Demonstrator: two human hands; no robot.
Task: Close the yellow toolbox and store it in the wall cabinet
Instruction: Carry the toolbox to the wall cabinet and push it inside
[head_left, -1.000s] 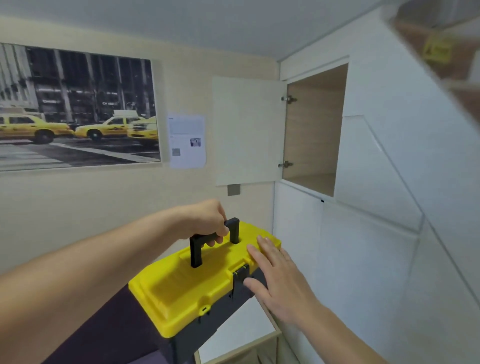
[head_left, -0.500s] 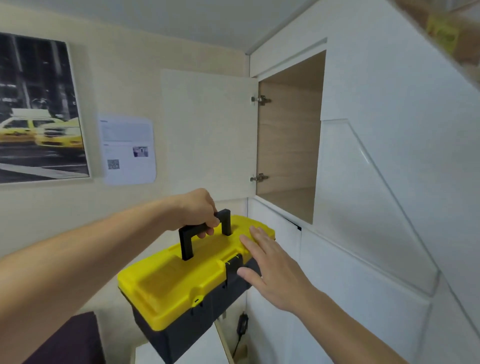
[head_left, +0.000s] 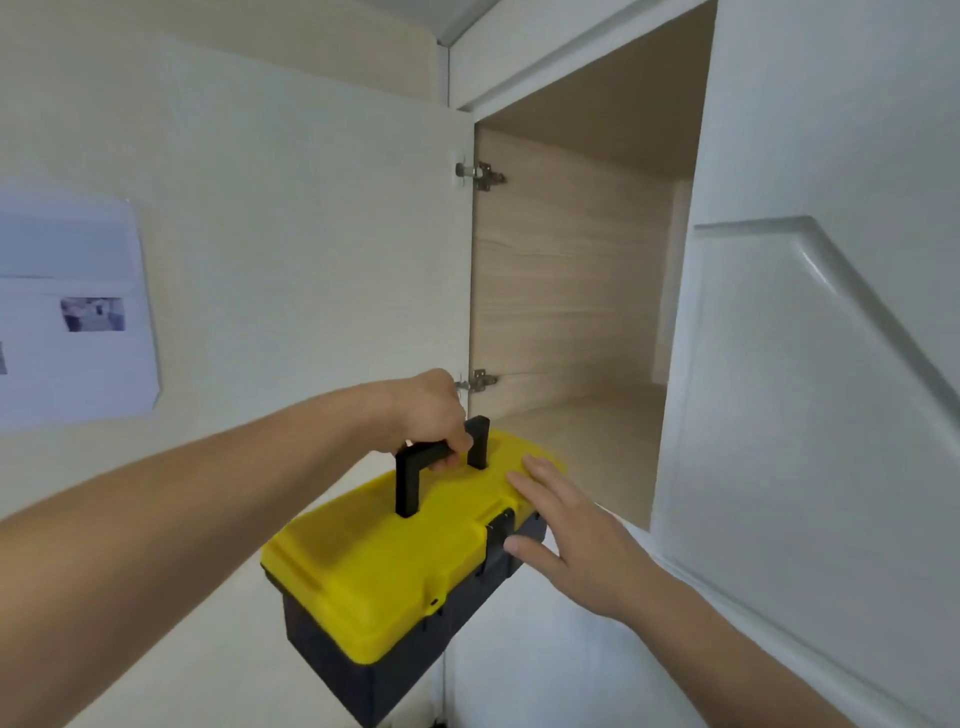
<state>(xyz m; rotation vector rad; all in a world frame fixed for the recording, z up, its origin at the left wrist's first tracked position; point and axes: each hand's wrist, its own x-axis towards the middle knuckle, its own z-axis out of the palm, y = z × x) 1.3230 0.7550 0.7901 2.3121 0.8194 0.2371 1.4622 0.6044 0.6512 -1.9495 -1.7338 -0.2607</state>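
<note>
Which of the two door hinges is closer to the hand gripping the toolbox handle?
The lower hinge, just above and right of the left hand on the black handle. The upper hinge sits far higher up the cabinet edge.

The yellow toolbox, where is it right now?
The yellow toolbox hangs low in the head view's centre, carried by its handle in the left hand, just outside the open wall cabinet.

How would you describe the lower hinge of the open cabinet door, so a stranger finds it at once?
Find the open wall cabinet with its pale wood interior, then its white door swung left. Two metal hinges join them; the lower hinge sits just above the left hand, while the upper hinge is high up.
</note>
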